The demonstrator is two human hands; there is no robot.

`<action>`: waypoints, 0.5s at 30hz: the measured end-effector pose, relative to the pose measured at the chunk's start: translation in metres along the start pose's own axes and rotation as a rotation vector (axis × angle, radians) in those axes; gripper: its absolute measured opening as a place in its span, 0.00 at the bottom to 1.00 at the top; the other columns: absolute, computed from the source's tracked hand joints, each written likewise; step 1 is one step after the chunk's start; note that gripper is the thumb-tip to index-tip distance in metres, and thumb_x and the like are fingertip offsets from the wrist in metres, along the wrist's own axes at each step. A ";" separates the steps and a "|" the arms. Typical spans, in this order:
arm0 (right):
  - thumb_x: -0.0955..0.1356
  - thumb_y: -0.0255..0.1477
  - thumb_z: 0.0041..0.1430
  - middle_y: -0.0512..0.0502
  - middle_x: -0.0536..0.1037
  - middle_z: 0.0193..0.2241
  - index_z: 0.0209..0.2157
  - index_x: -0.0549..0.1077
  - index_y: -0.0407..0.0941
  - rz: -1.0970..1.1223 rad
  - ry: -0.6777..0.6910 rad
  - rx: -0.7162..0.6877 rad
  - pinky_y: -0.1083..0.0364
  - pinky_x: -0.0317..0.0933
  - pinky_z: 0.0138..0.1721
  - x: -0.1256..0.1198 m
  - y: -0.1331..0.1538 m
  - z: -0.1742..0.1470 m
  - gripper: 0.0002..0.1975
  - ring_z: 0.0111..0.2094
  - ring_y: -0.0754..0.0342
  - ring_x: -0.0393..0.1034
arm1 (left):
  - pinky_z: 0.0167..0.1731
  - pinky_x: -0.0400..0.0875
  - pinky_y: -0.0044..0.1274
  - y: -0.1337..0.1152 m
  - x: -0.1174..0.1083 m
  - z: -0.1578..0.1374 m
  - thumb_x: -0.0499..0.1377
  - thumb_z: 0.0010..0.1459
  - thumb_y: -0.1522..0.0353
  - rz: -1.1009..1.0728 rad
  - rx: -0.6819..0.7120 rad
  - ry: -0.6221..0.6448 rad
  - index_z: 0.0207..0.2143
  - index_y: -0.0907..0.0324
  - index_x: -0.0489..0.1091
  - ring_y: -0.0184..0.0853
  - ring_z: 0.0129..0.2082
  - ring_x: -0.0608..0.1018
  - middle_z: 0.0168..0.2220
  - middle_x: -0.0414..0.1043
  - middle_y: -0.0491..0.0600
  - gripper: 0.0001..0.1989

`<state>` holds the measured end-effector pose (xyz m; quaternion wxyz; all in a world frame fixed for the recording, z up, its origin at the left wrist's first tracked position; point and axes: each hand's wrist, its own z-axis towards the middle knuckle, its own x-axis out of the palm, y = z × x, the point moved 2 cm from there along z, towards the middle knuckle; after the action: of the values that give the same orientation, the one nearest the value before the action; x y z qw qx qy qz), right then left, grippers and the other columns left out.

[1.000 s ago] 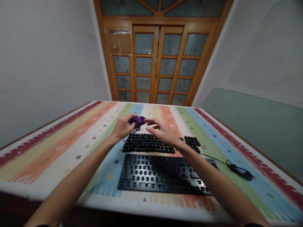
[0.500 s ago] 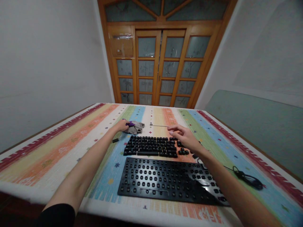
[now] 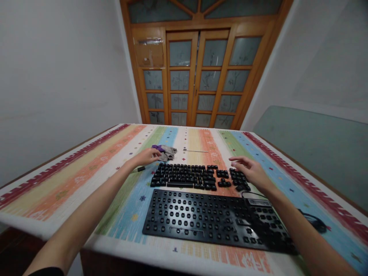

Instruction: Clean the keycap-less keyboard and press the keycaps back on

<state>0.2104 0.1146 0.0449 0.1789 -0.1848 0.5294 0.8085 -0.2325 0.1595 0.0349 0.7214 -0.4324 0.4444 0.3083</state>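
My left hand (image 3: 148,156) is beside a crumpled grey cloth with a purple part (image 3: 168,152), its fingers loosely apart and holding nothing. My right hand (image 3: 249,169) hovers by the number-pad keycaps (image 3: 238,179), fingers stretched out, with nothing in it. Loose black keycaps (image 3: 184,174) lie in keyboard order across the table. In front of them lies a black keyboard base (image 3: 201,218) with its switches bare of caps. A thin rod (image 3: 197,151) with a small block at its left end lies behind the keycaps.
The table wears a striped cloth (image 3: 126,214). A small black stick-shaped piece (image 3: 141,168) lies left of the keycaps. A coiled black cable (image 3: 314,222) is at the right, partly behind my right forearm. Wooden glazed doors (image 3: 195,73) stand beyond the table.
My left hand has let go of the grey cloth and drawn back slightly towards me. My right hand has moved right, away from the thin rod, uncovering more keycaps.
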 end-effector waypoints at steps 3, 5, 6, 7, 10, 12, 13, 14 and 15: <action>0.69 0.44 0.52 0.44 0.79 0.30 0.37 0.77 0.44 -0.002 -0.093 0.021 0.52 0.67 0.33 -0.007 -0.013 -0.005 0.18 0.29 0.50 0.73 | 0.44 0.73 0.29 -0.007 0.010 -0.007 0.60 0.54 0.67 -0.018 0.025 0.035 0.37 0.57 0.78 0.39 0.39 0.80 0.39 0.80 0.51 0.10; 0.68 0.43 0.53 0.43 0.79 0.31 0.37 0.77 0.45 -0.032 -0.151 0.002 0.51 0.67 0.34 -0.010 -0.018 -0.009 0.17 0.30 0.49 0.73 | 0.45 0.73 0.30 -0.008 0.017 -0.008 0.59 0.56 0.67 -0.030 0.019 0.022 0.38 0.57 0.78 0.40 0.40 0.80 0.40 0.80 0.51 0.10; 0.68 0.43 0.54 0.43 0.79 0.33 0.37 0.77 0.45 -0.057 -0.170 -0.022 0.51 0.67 0.35 -0.010 -0.019 -0.012 0.16 0.31 0.49 0.73 | 0.44 0.74 0.30 -0.008 0.020 -0.009 0.58 0.57 0.67 -0.037 0.013 0.011 0.39 0.58 0.78 0.40 0.40 0.80 0.40 0.80 0.52 0.11; 0.67 0.42 0.56 0.42 0.79 0.34 0.37 0.77 0.46 -0.089 -0.182 -0.056 0.51 0.68 0.36 -0.009 -0.020 -0.015 0.15 0.32 0.48 0.74 | 0.44 0.74 0.31 -0.007 0.023 -0.010 0.57 0.58 0.67 -0.046 0.007 -0.001 0.39 0.58 0.78 0.40 0.40 0.80 0.40 0.80 0.52 0.11; 0.66 0.39 0.59 0.42 0.79 0.36 0.36 0.75 0.47 -0.217 -0.212 -0.183 0.50 0.68 0.37 -0.005 -0.017 -0.025 0.12 0.32 0.49 0.73 | 0.44 0.74 0.31 -0.001 0.030 -0.013 0.56 0.59 0.67 -0.068 -0.009 -0.041 0.40 0.59 0.78 0.41 0.40 0.80 0.41 0.80 0.54 0.12; 0.65 0.37 0.61 0.42 0.78 0.35 0.35 0.74 0.48 -0.316 -0.225 -0.269 0.50 0.68 0.37 -0.001 -0.014 -0.030 0.10 0.32 0.49 0.73 | 0.45 0.73 0.32 0.002 0.035 -0.016 0.56 0.60 0.67 -0.081 -0.021 -0.073 0.41 0.60 0.78 0.42 0.42 0.79 0.42 0.80 0.55 0.12; 0.64 0.36 0.62 0.43 0.78 0.35 0.35 0.74 0.48 -0.361 -0.233 -0.319 0.50 0.68 0.38 0.002 -0.013 -0.032 0.09 0.32 0.49 0.73 | 0.45 0.73 0.32 0.004 0.037 -0.018 0.56 0.60 0.67 -0.088 -0.026 -0.087 0.41 0.60 0.77 0.43 0.43 0.79 0.43 0.79 0.55 0.13; 0.64 0.35 0.63 0.43 0.78 0.34 0.35 0.74 0.48 -0.399 -0.242 -0.371 0.50 0.68 0.39 0.004 -0.012 -0.034 0.09 0.33 0.49 0.74 | 0.46 0.73 0.33 0.006 0.039 -0.020 0.56 0.60 0.66 -0.096 -0.030 -0.101 0.42 0.60 0.77 0.43 0.43 0.79 0.43 0.79 0.55 0.13; 0.64 0.33 0.64 0.43 0.79 0.34 0.34 0.74 0.47 -0.429 -0.250 -0.423 0.50 0.68 0.40 0.006 -0.011 -0.035 0.08 0.34 0.49 0.74 | 0.46 0.73 0.33 0.008 0.041 -0.021 0.56 0.61 0.66 -0.104 -0.034 -0.111 0.42 0.60 0.77 0.43 0.43 0.79 0.44 0.79 0.55 0.13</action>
<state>0.2143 0.0866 0.0204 0.3667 -0.2245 0.2726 0.8607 -0.2298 0.1463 -0.0097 0.7526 -0.4495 0.3752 0.3013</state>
